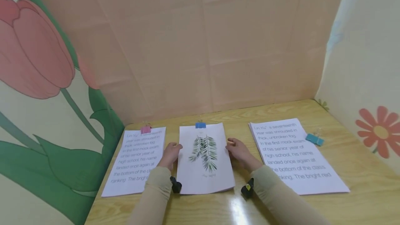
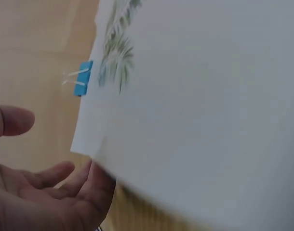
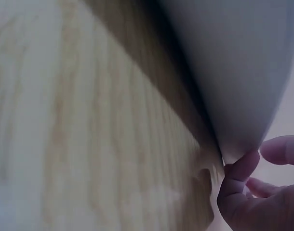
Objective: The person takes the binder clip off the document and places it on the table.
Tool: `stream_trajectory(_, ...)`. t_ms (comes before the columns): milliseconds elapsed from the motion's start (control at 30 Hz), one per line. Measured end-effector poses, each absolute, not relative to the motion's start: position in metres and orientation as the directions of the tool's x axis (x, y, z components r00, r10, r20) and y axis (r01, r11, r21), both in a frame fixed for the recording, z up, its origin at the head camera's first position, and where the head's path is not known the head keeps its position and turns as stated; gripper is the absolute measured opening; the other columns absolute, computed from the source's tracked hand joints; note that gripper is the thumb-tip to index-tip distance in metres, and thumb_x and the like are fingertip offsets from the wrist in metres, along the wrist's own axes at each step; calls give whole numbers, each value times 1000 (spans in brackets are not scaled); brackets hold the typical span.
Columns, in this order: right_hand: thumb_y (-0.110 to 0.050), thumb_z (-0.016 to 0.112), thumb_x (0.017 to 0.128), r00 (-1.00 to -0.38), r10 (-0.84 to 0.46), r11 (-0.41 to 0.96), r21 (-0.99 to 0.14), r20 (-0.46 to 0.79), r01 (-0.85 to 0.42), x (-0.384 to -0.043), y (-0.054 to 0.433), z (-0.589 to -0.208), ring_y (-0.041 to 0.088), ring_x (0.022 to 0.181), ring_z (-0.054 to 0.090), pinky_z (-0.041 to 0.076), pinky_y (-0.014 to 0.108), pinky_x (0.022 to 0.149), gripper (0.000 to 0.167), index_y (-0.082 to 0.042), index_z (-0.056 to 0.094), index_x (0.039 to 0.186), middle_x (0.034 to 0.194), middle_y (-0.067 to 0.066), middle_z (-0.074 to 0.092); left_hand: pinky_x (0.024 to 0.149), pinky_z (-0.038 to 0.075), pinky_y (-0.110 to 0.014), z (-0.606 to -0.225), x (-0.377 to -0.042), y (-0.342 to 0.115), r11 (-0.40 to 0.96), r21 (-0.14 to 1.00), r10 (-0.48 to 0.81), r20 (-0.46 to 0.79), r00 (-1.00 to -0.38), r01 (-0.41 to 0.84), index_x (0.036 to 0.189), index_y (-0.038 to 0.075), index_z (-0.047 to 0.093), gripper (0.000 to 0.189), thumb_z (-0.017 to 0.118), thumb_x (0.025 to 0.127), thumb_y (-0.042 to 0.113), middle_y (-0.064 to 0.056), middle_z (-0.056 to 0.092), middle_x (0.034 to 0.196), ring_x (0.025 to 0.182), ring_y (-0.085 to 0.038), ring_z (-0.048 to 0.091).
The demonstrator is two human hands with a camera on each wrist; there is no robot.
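A clipped stack of paper (image 1: 206,186) lies between my hands, its top sheet printed with green palm leaves (image 1: 206,152). A blue binder clip (image 1: 200,125) sits on its far edge. My left hand (image 1: 170,153) is at the stack's left side. In the left wrist view, the left fingers (image 2: 96,192) reach the edge from below while the thumb stands apart from the sheets. At the right side my right hand (image 1: 242,152) holds the edge with curled fingers. In the right wrist view, index finger and thumb (image 3: 282,149) meet at the raised paper edge.
To the left lies a text-printed stack (image 1: 134,162) with a pink binder clip (image 1: 146,129). Another text-printed stack (image 1: 297,159) lies on the right, a teal binder clip (image 1: 314,139) at its right edge. All rest on a wooden table (image 1: 200,211) with walls behind and beside it.
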State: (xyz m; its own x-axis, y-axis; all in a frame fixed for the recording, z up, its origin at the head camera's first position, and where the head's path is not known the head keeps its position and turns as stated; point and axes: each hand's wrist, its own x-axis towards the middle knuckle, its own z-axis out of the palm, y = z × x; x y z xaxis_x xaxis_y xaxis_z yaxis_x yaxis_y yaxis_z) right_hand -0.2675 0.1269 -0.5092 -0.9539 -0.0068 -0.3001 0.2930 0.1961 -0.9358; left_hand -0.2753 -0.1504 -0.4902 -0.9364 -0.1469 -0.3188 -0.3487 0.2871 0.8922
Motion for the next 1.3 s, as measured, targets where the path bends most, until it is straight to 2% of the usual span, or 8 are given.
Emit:
stream_trajectory(167, -3, 52, 102, -954, 9, 259, -921, -299, 291, -270, 135, -515, 36, 110, 62, 54, 42, 91, 52, 7, 40, 152, 136, 33, 54, 91, 53, -43, -490, -278, -153, 264, 895, -60, -357, -932, -359, 143, -9, 46, 49, 53, 104, 20, -29, 54, 132, 114, -37, 57)
stream_trajectory(267, -1, 52, 100, -959, 10, 288, -917, -284, 275, -269, 139, -514, 34, 105, 63, 55, 40, 86, 52, 8, 42, 151, 130, 32, 57, 81, 56, -38, -491, -280, -154, 229, 903, -10, -370, -929, -362, 139, -10, 47, 43, 51, 106, 18, -26, 55, 127, 107, -33, 59)
stream_trajectory(433, 4, 51, 96, -972, 13, 301, -927, -233, 226, -265, 144, -510, 34, 103, 63, 56, 37, 82, 54, 13, 43, 148, 126, 34, 59, 83, 58, -40, -492, -283, -155, 157, 913, 55, -388, -920, -376, 138, -12, 45, 41, 48, 107, 14, -26, 51, 125, 109, -33, 58)
stream_trajectory(600, 4, 51, 95, -971, 27, 314, -920, -238, 234, -262, 147, -508, 33, 106, 62, 55, 37, 83, 56, 10, 43, 149, 129, 32, 59, 86, 57, -41, -491, -285, -152, 149, 912, 71, -394, -916, -381, 138, -13, 45, 42, 48, 107, 14, -25, 52, 121, 105, -31, 59)
stream_trajectory(867, 3, 50, 97, -969, 27, 356, -904, -244, 238, -265, 156, -510, 41, 120, 57, 51, 49, 99, 55, 9, 40, 151, 137, 35, 53, 78, 57, -36, -494, -290, -142, 186, 920, 75, -363, -929, -345, 133, -15, 49, 38, 49, 106, 12, -23, 56, 115, 96, -28, 60)
stream_trajectory(1000, 2, 51, 97, -970, 39, 386, -891, -242, 238, -263, 159, -509, 41, 120, 57, 51, 49, 98, 55, 8, 43, 151, 136, 33, 54, 78, 57, -35, -493, -291, -139, 192, 922, 84, -356, -931, -335, 130, -14, 51, 36, 50, 105, 12, -22, 57, 112, 94, -27, 60)
stream_trajectory(1133, 2, 51, 96, -970, 42, 402, -885, -237, 234, -262, 163, -510, 41, 120, 56, 50, 51, 99, 55, 9, 43, 150, 135, 32, 54, 74, 58, -33, -495, -293, -137, 187, 937, 108, -319, -942, -296, 125, -16, 52, 33, 51, 104, 9, -20, 59, 103, 86, -24, 61)
stream_trajectory(1300, 1, 50, 98, -963, 48, 416, -871, -266, 261, -263, 166, -510, 41, 122, 55, 49, 52, 101, 55, 8, 42, 152, 137, 32, 53, 70, 55, -30, -497, -298, -131, 188, 939, 93, -308, -947, -287, 129, -17, 52, 35, 48, 105, 9, -14, 57, 96, 80, -19, 57)
